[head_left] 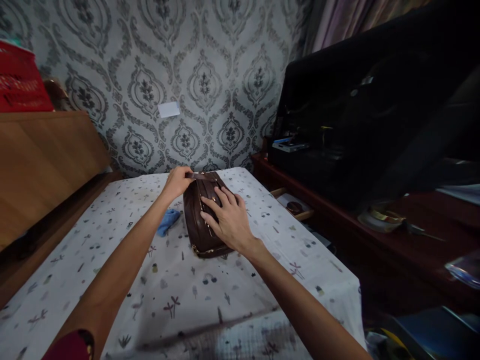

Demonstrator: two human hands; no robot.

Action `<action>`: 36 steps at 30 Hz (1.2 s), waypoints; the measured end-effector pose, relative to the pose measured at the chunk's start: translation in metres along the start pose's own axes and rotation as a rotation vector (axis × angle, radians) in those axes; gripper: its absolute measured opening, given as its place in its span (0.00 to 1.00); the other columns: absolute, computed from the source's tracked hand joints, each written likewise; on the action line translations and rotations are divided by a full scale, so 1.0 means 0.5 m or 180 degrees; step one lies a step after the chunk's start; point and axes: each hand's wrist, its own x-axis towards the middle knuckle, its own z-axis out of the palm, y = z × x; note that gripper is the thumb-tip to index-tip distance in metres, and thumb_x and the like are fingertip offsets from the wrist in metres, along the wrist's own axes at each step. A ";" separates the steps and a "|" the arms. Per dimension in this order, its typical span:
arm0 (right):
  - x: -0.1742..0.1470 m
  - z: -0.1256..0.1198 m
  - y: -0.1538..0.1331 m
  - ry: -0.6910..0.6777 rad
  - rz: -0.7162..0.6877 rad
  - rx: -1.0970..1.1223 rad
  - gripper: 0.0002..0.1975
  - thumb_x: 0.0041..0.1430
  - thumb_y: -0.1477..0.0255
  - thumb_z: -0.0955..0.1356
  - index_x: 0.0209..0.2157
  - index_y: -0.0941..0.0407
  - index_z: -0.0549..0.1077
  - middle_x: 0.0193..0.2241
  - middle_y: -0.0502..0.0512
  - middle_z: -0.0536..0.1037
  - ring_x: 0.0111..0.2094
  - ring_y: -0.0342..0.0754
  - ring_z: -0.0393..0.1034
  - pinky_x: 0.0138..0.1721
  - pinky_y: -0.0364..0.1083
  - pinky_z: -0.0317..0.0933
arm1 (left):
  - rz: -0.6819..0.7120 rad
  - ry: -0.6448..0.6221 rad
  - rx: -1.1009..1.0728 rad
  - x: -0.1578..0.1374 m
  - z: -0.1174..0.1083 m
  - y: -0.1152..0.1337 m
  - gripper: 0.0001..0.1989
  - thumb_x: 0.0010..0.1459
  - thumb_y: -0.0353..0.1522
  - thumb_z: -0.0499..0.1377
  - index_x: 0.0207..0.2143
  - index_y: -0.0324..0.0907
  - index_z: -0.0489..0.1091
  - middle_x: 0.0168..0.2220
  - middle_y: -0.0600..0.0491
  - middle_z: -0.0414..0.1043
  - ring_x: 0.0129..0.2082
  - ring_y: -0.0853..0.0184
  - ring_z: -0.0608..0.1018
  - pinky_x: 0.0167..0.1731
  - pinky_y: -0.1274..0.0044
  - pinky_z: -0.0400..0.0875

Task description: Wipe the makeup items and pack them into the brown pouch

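A dark brown leather handbag (195,220) with gold-coloured zips lies on a bed-like surface covered by a white patterned cloth (198,310). At the bag's far end, my left hand (177,183) is closed around its strap (202,176). My right hand (229,217) rests on the bag's upper side, its fingers spread across the leather near a zip. Just left of the bag, apart from it, sits a crumpled blue cloth (168,221). The bag's right side is partly hidden under my right hand.
A wooden headboard-like panel (45,165) borders the left, with a red box (22,77) on top. On the right stand a large black screen (360,110) and a dark red cabinet (420,220) with an open drawer (296,202). Patterned wallpaper (221,90) covers the far wall.
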 end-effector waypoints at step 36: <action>-0.044 0.051 0.023 0.0689 0.0615 0.0485 0.30 0.68 0.55 0.61 0.61 0.62 0.66 0.62 0.70 0.67 0.64 0.62 0.58 0.61 0.61 0.57 | 0.0260 -0.0305 0.0584 0.005 0.035 0.118 0.09 0.58 0.37 0.60 0.36 0.41 0.76 0.38 0.47 0.78 0.42 0.56 0.76 0.43 0.70 0.67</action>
